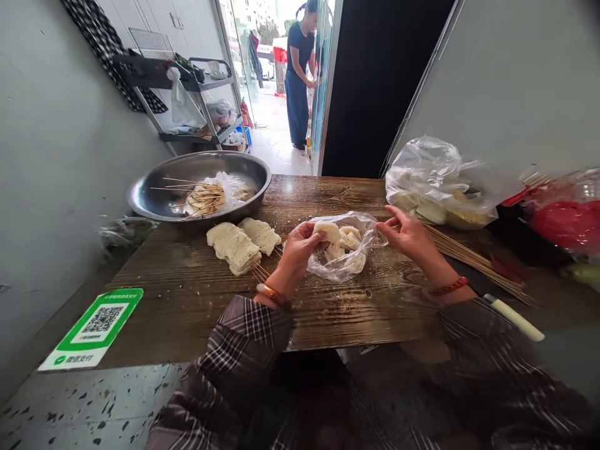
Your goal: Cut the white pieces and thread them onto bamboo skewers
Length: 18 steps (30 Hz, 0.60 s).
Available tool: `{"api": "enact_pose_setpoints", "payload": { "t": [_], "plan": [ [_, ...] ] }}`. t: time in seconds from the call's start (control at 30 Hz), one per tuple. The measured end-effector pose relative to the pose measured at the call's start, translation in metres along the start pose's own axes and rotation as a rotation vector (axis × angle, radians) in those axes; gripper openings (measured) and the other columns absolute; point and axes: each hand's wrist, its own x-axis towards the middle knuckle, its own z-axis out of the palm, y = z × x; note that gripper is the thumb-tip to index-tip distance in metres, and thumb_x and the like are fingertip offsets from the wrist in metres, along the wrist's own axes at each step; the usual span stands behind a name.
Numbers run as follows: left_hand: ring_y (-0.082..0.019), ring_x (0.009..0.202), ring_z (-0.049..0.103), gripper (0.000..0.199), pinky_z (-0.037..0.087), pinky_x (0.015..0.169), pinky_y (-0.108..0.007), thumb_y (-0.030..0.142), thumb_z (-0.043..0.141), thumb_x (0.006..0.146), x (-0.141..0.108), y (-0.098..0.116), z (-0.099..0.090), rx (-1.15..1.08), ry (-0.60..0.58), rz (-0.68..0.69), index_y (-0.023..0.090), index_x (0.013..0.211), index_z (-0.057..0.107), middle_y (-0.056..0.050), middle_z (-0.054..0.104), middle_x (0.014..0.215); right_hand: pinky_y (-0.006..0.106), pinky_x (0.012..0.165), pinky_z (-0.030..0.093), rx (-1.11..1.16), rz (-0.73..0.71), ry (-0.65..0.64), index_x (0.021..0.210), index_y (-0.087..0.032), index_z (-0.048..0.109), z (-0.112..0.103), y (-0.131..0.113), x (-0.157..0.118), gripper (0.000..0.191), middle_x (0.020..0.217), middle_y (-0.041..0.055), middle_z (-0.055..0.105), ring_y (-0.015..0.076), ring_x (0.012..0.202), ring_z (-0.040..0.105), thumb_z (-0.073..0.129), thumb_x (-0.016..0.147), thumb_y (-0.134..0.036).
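My left hand is closed on a pale, round, flat slice, pinched between thumb and fingers. The slice is above a thin clear plastic bag, opened out on the table, with more pale pieces inside. At the bag's right edge is my right hand, its thumb and fingers apart; whether the thumb touches the plastic I cannot tell. Left of my left hand lie stacks of pale, flat skewered pieces, their thin sticks running under my wrist.
A wide steel basin at back left holds skewered slices and a plastic bag. On the right are a filled clear bag, loose wooden skewers and a knife. A QR-code card lies front left. A person stands at the doorway.
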Motion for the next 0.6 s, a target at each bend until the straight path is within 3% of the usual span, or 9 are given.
{"api": "enact_pose_setpoints", "payload": {
  "t": [0.1, 0.2, 0.3, 0.4, 0.6],
  "plan": [
    [-0.015, 0.081, 0.067, 0.044, 0.058, 0.071, -0.028, 0.029, 0.09, 0.06, -0.004, 0.003, 0.003, -0.087, -0.025, -0.078, 0.015, 0.095, 0.066, -0.003, 0.071, 0.092, 0.033, 0.066, 0.046, 0.216, -0.038, 0.106, 0.128, -0.022, 0.06, -0.021, -0.017, -0.017, 0.043, 0.088, 0.0057, 0.073, 0.0174, 0.066, 0.056, 0.045, 0.099, -0.051],
    [-0.015, 0.085, 0.068, 0.048, 0.06, 0.074, -0.028, 0.022, 0.088, 0.063, -0.007, 0.005, 0.005, -0.133, -0.057, -0.134, 0.017, 0.106, 0.068, -0.004, 0.072, 0.101, 0.03, 0.06, 0.044, 0.526, -0.031, 0.115, 0.109, -0.026, 0.06, -0.026, -0.045, -0.036, 0.024, 0.08, 0.0017, 0.068, 0.0148, 0.062, 0.051, 0.046, 0.1, -0.043],
    [-0.016, 0.085, 0.07, 0.038, 0.061, 0.075, -0.03, 0.02, 0.084, 0.07, -0.006, 0.006, 0.005, -0.156, -0.055, -0.192, 0.015, 0.105, 0.069, -0.007, 0.073, 0.102, 0.026, 0.053, 0.04, 0.745, 0.009, -0.041, 0.095, -0.026, 0.061, -0.013, -0.069, -0.051, 0.016, 0.076, -0.0003, 0.064, 0.0116, 0.059, 0.047, 0.056, 0.096, -0.04],
    [-0.017, 0.083, 0.07, 0.029, 0.062, 0.073, -0.031, 0.021, 0.081, 0.075, -0.004, 0.004, 0.005, -0.168, -0.001, -0.213, 0.012, 0.1, 0.069, -0.009, 0.074, 0.1, 0.023, 0.046, 0.036, 0.888, 0.05, -0.236, 0.093, -0.024, 0.066, 0.009, -0.079, -0.059, 0.019, 0.078, -0.0006, 0.064, 0.0089, 0.056, 0.047, 0.062, 0.093, -0.042],
    [-0.016, 0.076, 0.069, 0.022, 0.06, 0.067, -0.027, 0.019, 0.081, 0.075, -0.001, 0.002, 0.003, -0.171, 0.061, -0.196, 0.012, 0.089, 0.066, -0.007, 0.073, 0.091, 0.023, 0.046, 0.044, 0.82, 0.064, -0.483, 0.099, -0.02, 0.07, 0.046, -0.081, -0.052, 0.025, 0.059, -0.0055, 0.056, 0.0079, 0.045, 0.052, 0.058, 0.095, -0.042]
  ]
}}
